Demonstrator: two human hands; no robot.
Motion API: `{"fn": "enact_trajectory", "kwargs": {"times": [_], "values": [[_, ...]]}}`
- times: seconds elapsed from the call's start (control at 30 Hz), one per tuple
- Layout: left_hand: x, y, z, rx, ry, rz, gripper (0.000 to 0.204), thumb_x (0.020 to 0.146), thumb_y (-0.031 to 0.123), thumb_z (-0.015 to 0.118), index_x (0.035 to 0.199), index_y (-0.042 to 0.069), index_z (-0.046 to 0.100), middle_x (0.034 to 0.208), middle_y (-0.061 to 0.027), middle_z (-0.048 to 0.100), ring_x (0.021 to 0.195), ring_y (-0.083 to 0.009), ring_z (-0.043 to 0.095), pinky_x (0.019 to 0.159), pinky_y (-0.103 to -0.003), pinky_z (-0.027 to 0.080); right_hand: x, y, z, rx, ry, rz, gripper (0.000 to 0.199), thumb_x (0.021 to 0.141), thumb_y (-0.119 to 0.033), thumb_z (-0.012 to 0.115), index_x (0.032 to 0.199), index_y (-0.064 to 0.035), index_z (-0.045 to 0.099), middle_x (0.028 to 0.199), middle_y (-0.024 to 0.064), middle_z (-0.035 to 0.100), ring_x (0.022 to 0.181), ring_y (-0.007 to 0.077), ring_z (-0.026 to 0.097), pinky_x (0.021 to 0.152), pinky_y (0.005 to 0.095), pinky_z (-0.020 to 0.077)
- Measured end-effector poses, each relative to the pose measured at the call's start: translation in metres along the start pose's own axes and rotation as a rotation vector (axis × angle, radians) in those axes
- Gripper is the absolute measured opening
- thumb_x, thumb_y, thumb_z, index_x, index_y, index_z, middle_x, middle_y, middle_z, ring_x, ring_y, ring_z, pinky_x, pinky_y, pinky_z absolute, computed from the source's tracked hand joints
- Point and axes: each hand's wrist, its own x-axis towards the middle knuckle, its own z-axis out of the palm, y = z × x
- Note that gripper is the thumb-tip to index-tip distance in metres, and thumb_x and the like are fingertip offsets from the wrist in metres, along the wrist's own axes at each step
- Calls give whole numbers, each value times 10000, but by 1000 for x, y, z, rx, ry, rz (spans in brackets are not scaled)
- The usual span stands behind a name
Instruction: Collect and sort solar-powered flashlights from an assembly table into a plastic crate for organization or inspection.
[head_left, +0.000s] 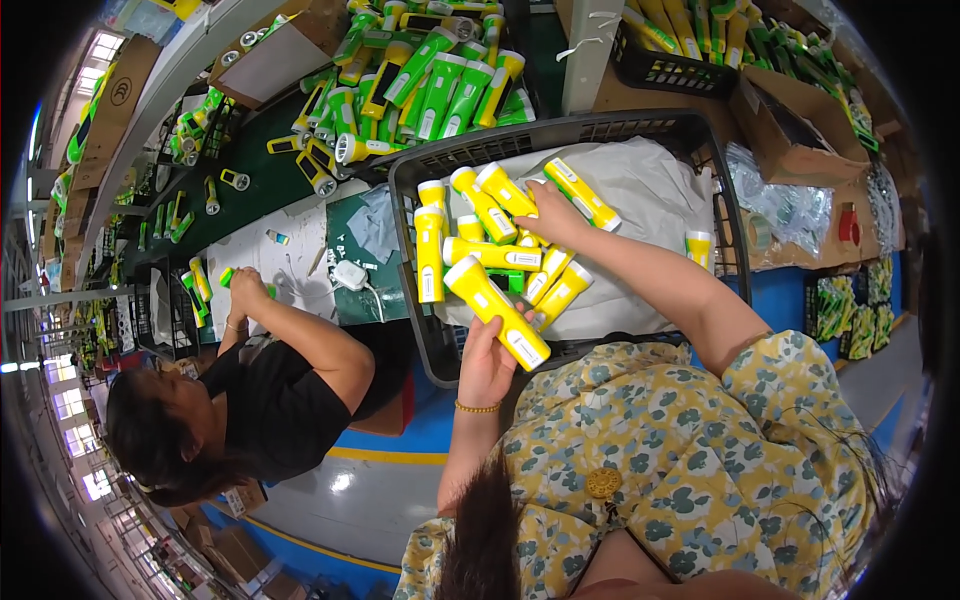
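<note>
left hand (487, 365) gripping a yellow torch (495, 311), fingers wrapped round its body, over the crate's (425, 340) near edge. right hand (553, 215) reaching into the crate, fingers curled on another torch (580, 193) near the far edge. more torches (490, 254) lying piled on white sheet (650, 180) inside.

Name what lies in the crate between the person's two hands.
In the head view, loose yellow torches lie on white sheeting between the left hand and the right hand.
</note>
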Motion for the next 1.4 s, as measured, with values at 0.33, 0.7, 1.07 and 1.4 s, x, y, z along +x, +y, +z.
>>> {"fn": "enact_trajectory", "kwargs": {"times": [0.33, 0.7, 1.07, 1.4], "values": [[-7, -1, 5, 111, 75, 131, 456, 974, 450, 287, 1143, 76, 485, 880, -104, 612, 790, -248, 617, 731, -389, 498, -45, -32, -57, 1462, -626, 418, 410, 895, -130, 504, 1273, -30, 380, 1129, 136, 559, 949, 212, 599, 873, 388, 500], [11, 12, 27, -72, -92, -8, 401, 983, 391, 309, 1154, 62, 461, 980, -135, 598, 816, -260, 601, 724, -398, 490, -87, -73, -96, 1785, -812, 627, 594, 880, -663, 281, 1042, -135, 500, 706, 27, 502, 552, 176, 463, 640, 354, 421], [11, 10, 31, -62, -1, -23, 431, 970, 435, 332, 1150, 67, 463, 971, -135, 584, 778, -257, 574, 723, -401, 474, -87, -56, -87, 1812, -777, 536, 516, 913, -568, 357, 1101, -112, 507, 821, 51, 561, 624, 159, 547, 542, 281, 458], [15, 12, 28, -155, 15, -31, 427, 979, 403, 319, 1191, 55, 445, 1011, -117, 567, 856, -251, 557, 798, -416, 454, -92, -66, -75, 1735, -709, 679, 418, 915, -488, 449, 1095, -116, 511, 852, 60, 586, 671, 188, 566, 614, 321, 497]]}}
